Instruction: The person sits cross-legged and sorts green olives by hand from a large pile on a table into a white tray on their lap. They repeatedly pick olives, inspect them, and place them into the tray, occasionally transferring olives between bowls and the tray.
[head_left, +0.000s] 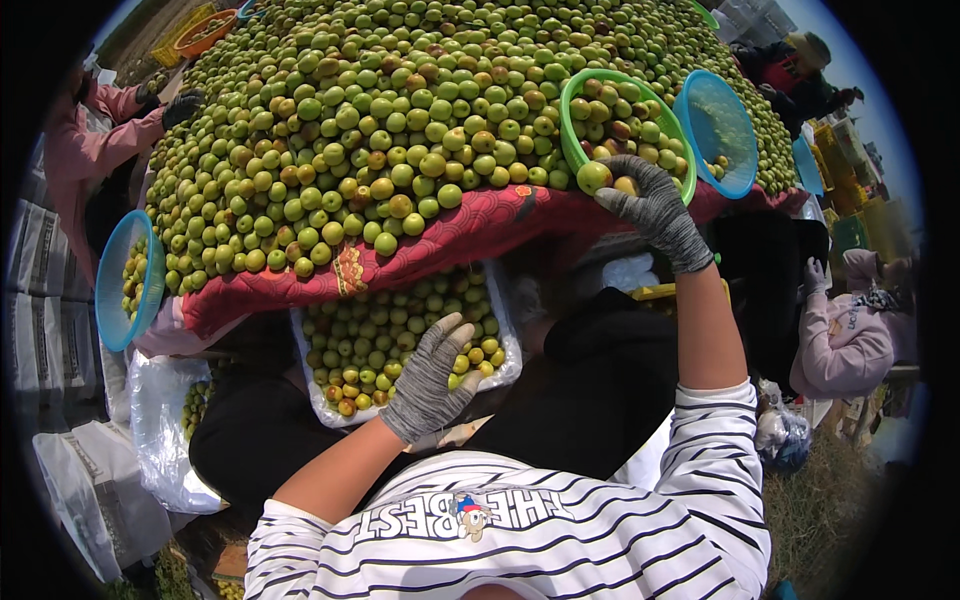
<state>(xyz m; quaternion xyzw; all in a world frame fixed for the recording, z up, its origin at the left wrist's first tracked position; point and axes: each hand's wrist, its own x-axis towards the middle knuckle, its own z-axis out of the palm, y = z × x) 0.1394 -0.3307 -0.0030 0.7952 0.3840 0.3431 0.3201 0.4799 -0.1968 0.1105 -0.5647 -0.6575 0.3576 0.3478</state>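
A large heap of green jujube-like fruit lies on a red patterned quilted cloth. My right hand, in a grey knitted glove, is at the near rim of a green plastic basket part-filled with redder fruit. One green fruit is at its fingertips, and another shows beside the fingers; whether they are gripped is unclear. My left hand, gloved alike, is over the near edge of a plastic-lined crate full of fruit below the cloth. Its fingers are apart, with nothing seen in them.
Blue baskets stand at the right and left of the heap, both with some fruit. A person in pink reaches to the heap at left. Others sit at right, one in a hoodie. Wrapped stacks stand lower left.
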